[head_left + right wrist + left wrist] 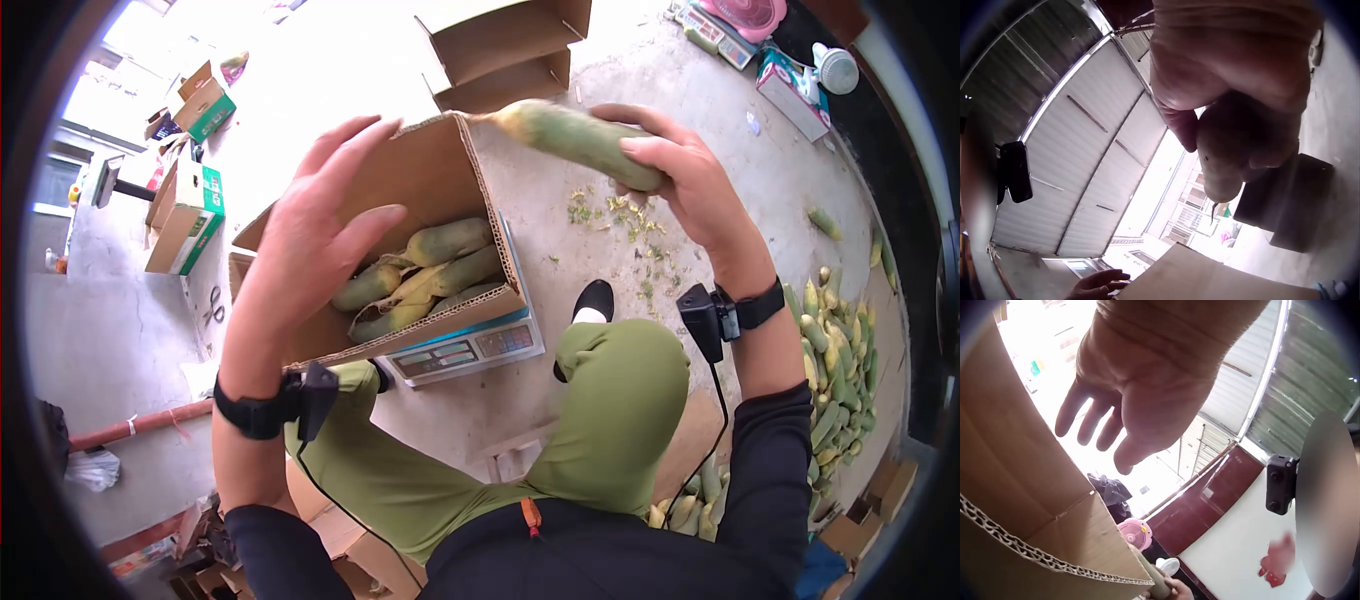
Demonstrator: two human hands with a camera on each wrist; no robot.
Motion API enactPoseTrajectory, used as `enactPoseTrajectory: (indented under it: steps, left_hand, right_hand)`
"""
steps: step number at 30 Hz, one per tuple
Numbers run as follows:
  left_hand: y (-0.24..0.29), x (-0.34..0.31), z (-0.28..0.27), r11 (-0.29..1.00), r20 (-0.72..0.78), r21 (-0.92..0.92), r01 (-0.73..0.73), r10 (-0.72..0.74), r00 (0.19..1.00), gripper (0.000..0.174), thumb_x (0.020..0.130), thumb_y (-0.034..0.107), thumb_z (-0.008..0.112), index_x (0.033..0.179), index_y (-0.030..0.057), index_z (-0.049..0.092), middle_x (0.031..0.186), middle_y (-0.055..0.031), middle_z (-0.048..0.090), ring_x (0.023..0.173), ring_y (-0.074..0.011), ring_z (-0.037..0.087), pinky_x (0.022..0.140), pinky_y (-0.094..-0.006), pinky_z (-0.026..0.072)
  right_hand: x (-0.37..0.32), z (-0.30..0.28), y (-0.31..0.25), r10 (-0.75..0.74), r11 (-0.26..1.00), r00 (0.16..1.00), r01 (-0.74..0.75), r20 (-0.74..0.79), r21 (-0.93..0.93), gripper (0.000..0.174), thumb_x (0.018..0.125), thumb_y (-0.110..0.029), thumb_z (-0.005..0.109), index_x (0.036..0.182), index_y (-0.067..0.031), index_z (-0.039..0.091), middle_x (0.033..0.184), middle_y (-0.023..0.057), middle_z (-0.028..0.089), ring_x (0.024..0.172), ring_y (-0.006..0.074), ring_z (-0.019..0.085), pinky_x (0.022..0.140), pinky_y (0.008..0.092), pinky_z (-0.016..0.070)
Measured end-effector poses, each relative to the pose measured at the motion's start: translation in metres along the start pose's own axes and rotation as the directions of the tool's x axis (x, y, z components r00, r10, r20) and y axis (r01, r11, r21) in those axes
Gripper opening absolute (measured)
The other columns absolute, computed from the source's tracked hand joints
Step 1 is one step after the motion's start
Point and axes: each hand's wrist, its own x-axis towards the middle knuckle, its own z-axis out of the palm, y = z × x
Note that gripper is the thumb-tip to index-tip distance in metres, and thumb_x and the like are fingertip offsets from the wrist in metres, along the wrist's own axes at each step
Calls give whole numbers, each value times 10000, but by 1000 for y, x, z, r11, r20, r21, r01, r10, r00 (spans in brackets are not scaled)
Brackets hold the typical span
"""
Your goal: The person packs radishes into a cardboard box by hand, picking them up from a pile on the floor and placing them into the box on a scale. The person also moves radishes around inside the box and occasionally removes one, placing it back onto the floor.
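In the head view the right hand [690,170] grips a green radish-like vegetable [580,142] by its thick end, its thin yellowish tip pointing left at the box's upper corner. The left hand [335,220], fingers spread and holding nothing, is over the left side of the cardboard box [500,250]. Several green vegetables [450,240] lie inside the box, which stands on a scale [465,352]. The left wrist view shows the left hand [1147,394] beside the box wall [1016,437]. From the right wrist, the right hand [1235,75] is curled round the vegetable [1217,162].
A heap of green vegetables [840,370] lies at the right, with more beside the person's leg [620,410]. Another open cardboard box [510,45] stands beyond the first. Leaf scraps [650,250] litter the floor. Green and brown boxes [190,215] stand at the left.
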Motion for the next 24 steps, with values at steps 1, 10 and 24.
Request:
enactPoseTrajectory:
  steps: [1,10,24]
  left_hand:
    - [5,8,3,995,-29,61,-75,76,997,588,735,89,660,1290,92,468,1301,-131,453,1169,-296,451,965,-366,388]
    - [21,51,19,985,120,-62,-159,165,979,582,722,170,710,1252,97,479,1138,-135,564,981,-268,578,873,-354,449]
    - [11,31,35,863,263,-451,227,-114,958,488,758,236,688,1162,3,543,947,-96,619,877,-163,577,833,-299,450]
  right_hand:
    - [4,9,-8,-17,1000,1000,17,3,-8,400,833,-198,498,1185,-11,537,867,66,597,657,108,549,554,211,428]
    - [9,38,-38,6,898,984,-83,177,431,440,931,-373,461,1158,-6,547,935,106,608,678,163,597,568,253,468]
    - [12,42,16,-109,958,921,198,-374,208,172,854,-231,642,865,-61,664,772,-2,636,738,81,582,638,232,449]
